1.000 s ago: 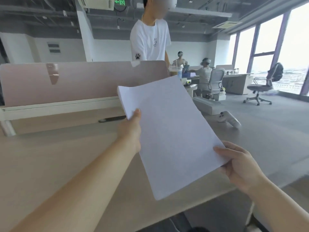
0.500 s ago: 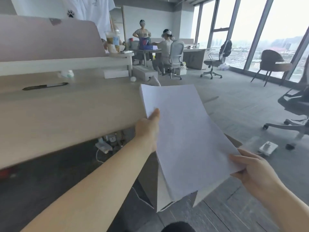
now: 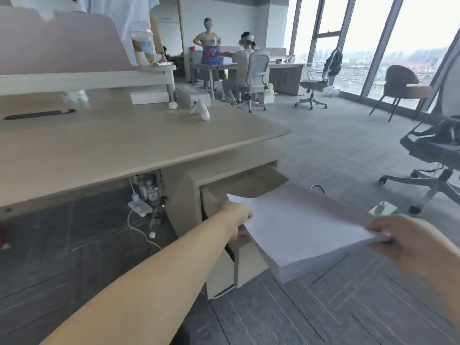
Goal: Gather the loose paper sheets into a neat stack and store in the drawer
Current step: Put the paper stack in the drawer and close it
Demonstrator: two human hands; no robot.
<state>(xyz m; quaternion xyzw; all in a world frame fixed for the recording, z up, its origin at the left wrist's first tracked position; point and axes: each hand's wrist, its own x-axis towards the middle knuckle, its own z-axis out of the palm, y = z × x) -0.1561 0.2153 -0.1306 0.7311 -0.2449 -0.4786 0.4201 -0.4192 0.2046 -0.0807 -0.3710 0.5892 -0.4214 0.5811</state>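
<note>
A squared stack of white paper sheets [image 3: 301, 227] is held nearly flat, low beside the desk, over the pulled-out top drawer [image 3: 216, 195] of the beige cabinet under the desk's right end. My left hand [image 3: 234, 217] grips the stack's left edge, just above the drawer's left wall. My right hand [image 3: 400, 235] pinches the stack's right corner, out past the drawer's front. The paper hides most of the drawer's inside.
The wooden desk [image 3: 139, 143] runs left, with a black pen [image 3: 39, 114] and a white controller [image 3: 200, 110] on it. A power strip and cables [image 3: 142, 205] lie under it. A black office chair [image 3: 438, 155] stands at right. People are at the far desks.
I have turned right and down from the desktop. The stack has swung from upright over the desk to nearly flat over the open drawer, both hands still on it.
</note>
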